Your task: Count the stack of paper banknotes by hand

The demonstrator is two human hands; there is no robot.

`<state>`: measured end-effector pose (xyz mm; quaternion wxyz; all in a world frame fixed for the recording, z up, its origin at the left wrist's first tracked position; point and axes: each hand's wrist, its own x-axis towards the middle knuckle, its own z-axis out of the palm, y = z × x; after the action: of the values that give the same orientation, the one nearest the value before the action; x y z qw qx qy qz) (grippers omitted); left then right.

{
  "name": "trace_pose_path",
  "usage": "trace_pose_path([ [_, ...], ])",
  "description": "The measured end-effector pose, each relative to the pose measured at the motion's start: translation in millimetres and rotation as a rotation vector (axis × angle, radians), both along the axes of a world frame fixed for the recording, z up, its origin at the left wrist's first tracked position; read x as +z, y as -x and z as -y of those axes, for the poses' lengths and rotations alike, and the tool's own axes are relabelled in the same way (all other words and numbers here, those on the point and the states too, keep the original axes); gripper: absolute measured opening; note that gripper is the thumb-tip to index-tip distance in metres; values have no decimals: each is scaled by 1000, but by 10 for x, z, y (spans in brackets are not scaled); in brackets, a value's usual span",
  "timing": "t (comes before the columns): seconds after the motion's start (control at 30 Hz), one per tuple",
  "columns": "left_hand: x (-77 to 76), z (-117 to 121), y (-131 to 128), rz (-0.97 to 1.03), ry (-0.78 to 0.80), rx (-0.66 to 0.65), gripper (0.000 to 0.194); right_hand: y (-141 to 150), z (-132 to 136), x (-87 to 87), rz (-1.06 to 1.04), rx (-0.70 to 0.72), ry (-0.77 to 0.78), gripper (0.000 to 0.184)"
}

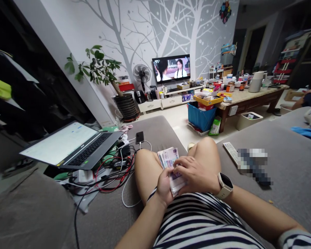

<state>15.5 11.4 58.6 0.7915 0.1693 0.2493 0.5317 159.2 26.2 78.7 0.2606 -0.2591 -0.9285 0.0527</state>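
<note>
A stack of banknotes [168, 156], purple and white on its top face, rests over my lap with its upper end slightly fanned. My left hand [164, 186] is closed round the stack's left side, the thumb lying across the top note. From the right, my right hand [197, 173] reaches over the notes, its fingers bent and pressed on them near the left thumb. Those fingers partly cover the stack, and the left fingers underneath are hidden. A pale watch [225, 185] is on my right wrist.
An open laptop [93, 152] lies on the grey sofa at left, beside tangled cables [111, 180] and a plugged-in phone [139, 137]. A remote control [230, 153] lies at right. Beyond are a blue bin [200, 116], a cluttered table [268, 94] and a television [171, 68].
</note>
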Motion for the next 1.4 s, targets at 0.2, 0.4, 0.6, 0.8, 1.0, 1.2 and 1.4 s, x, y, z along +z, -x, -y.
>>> trace_pose_path([
  [0.2,-18,-3,-2,9,14,22,20,2,-5,-56,-27,1,3,58],
  [0.4,-61,-6,7,13,21,26,22,-6,-22,-90,-41,-13,9,59],
  [0.6,-36,-18,15,6,3,44,24,-11,-13,-81,-44,3,10,57],
  [0.8,-41,-4,-2,4,-9,16,24,-40,-16,-58,-75,15,1,59],
  [1.0,-73,11,6,-64,34,26,21,-70,-62,-58,-330,-201,124,57],
  [1.2,-125,28,-16,-217,43,65,17,46,-202,-303,-585,-203,606,57],
  [1.4,-168,74,-75,-338,-2,-21,16,171,-264,-375,-808,-53,1275,29],
])
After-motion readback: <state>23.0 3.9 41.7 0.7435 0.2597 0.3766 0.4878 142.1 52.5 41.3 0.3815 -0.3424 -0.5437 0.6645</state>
